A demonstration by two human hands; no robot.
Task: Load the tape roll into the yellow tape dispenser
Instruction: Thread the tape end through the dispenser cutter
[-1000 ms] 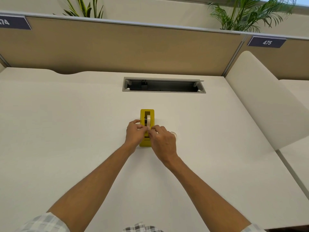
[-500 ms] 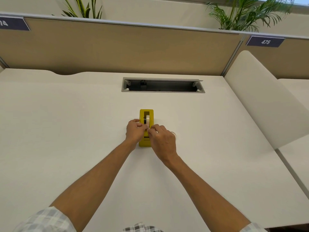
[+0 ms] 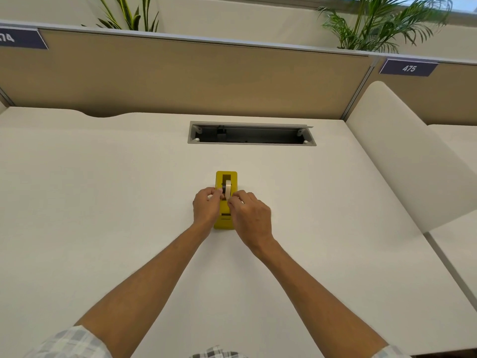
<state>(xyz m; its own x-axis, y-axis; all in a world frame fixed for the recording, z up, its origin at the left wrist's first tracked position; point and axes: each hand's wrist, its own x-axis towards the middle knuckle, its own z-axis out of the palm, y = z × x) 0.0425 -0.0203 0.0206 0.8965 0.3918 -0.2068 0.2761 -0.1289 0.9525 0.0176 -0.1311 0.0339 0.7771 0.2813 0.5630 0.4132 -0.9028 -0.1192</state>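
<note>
Status of the loading operation, read from left to right. The left hand (image 3: 207, 208) is positioned at the left flank of the yellow tape dispenser (image 3: 225, 220), with its fingers curled in against the dispenser at the level of the roll; whether they pinch the roll hub or only brace the housing cannot be determined from this view. The tape roll (image 3: 227, 188) stands upright on edge inside the open slot of the dispenser, between its two side walls, and appears seated or very nearly seated. The dispenser rests on the white desk (image 3: 103, 202), lengthwise away from the person, near the middle of the surface. The right hand (image 3: 251, 215) is at the right flank, fingertips drawn together at the near edge of the roll, in what appears to be a pinch on the tape end. Judged complete: insertion of the roll. Judged outstanding: confirming the seat, drawing the free end forward to the cutter at the near end, and releasing both hands
</note>
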